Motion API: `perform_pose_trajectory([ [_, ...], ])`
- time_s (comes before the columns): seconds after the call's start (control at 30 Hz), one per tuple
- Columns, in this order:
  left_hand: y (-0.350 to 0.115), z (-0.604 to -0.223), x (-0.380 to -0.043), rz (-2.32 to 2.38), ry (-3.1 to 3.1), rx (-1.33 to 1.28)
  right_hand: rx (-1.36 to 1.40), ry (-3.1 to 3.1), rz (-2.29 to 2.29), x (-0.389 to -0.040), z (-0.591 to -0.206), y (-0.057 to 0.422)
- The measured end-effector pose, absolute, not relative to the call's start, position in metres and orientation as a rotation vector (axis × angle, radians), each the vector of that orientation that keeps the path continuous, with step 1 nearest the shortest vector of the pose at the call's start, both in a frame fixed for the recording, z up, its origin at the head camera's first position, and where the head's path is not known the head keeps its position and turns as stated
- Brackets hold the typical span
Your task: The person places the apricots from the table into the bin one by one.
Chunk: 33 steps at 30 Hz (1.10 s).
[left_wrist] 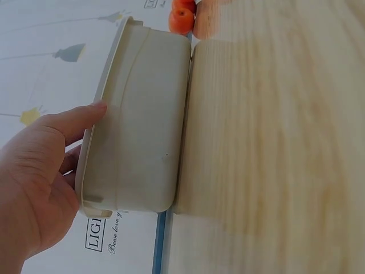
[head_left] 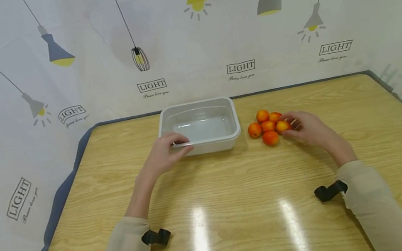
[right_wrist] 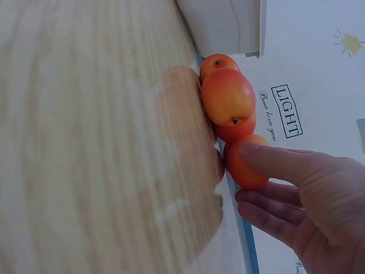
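Note:
A pale grey plastic bin (head_left: 211, 146) stands at the back middle of the table. My left hand (head_left: 168, 152) grips its near rim toward the left corner, the thumb outside on the wall (left_wrist: 137, 114) and the fingers over the edge. To the bin's right, several small red-orange apples (head_left: 270, 138) lie in a close cluster. My right hand (head_left: 306, 128) is at the cluster's right side, holding a yellow-orange apple (right_wrist: 245, 165) between the thumb and fingers. Part of that apple is hidden behind the thumb. Another apple (right_wrist: 228, 97) sits beside it, nearer the bin.
The wood-grain table (head_left: 240, 196) reaches back to a cloth backdrop (head_left: 192, 51) printed with lamps and lettering. Black camera mounts (head_left: 156, 237) are strapped to both sleeves. The bin stands close to the table's back edge.

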<state>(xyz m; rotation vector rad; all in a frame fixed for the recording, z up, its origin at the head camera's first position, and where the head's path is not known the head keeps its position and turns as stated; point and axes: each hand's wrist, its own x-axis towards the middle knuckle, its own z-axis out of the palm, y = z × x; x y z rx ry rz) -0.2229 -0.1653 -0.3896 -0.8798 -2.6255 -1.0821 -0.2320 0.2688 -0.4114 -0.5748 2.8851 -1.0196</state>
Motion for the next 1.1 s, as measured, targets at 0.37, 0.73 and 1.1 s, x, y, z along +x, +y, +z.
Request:
perform_pose_trajectory([
  [0.37, -0.16, -0.392, -0.226, -1.11, -2.594, -0.844, -0.56, 2.936, -1.055, -0.23, -0.4, 0.265],
  [0.73, -0.156, -0.393, -0.228, -1.11, -2.596, -0.784, -0.589, 2.989, -1.122, -0.231, -0.39, 0.255],
  [1.1, -0.153, -0.389, -0.226, -1.142, -2.609, -0.708, -0.607, 3.007, -1.218, -0.234, -0.377, 0.231],
])
